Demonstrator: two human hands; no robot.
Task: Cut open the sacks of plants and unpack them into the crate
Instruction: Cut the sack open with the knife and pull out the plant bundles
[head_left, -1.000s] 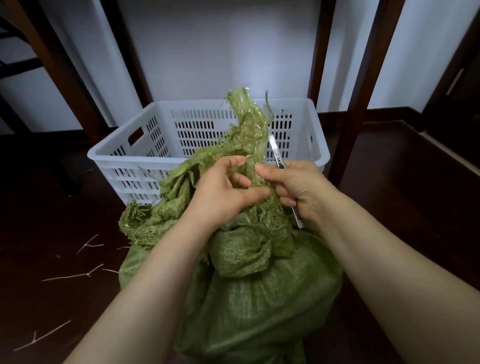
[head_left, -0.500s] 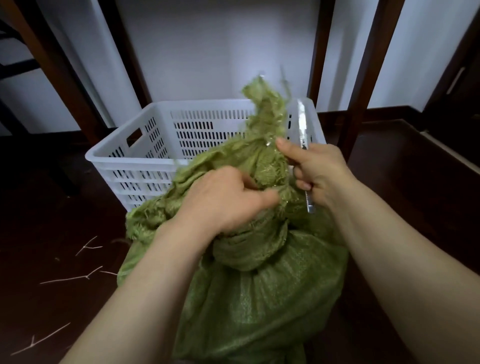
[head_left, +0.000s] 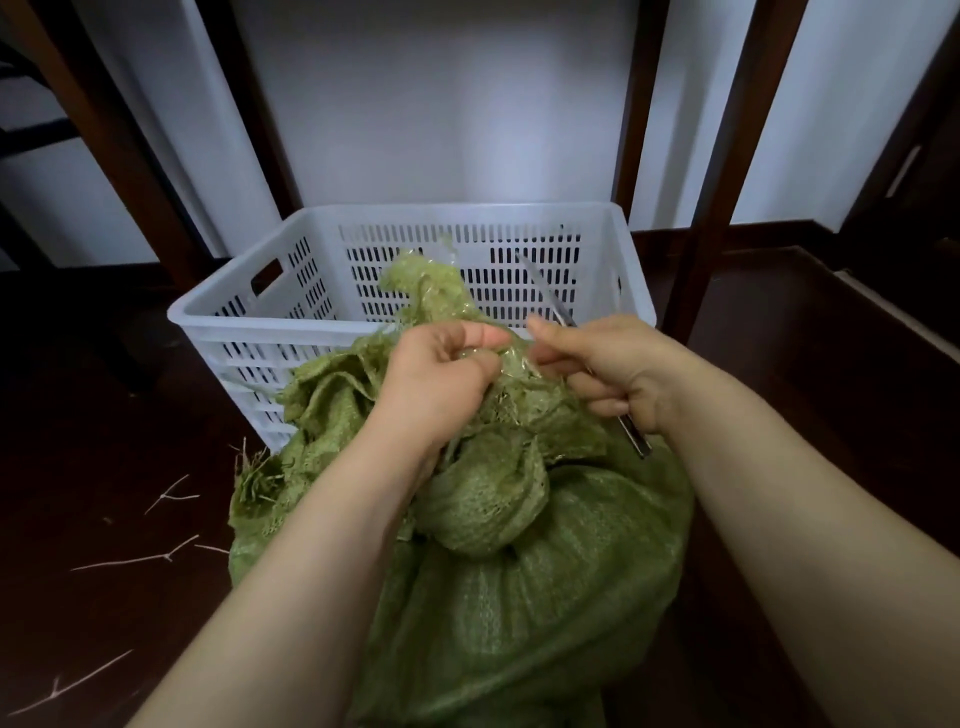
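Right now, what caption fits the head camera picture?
Left hand grips the bunched top of a green sack; right hand holds a knife; white crate behind.

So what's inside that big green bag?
Nothing inside shows. The green sack bulges, but its woven cloth covers the contents, and the left hand grips its bunched neck. The right hand holds a metal blade.

Left hand (head_left: 441, 374) grips sack (head_left: 519, 597) neck; right hand (head_left: 618, 369) holds knife (head_left: 550, 299).
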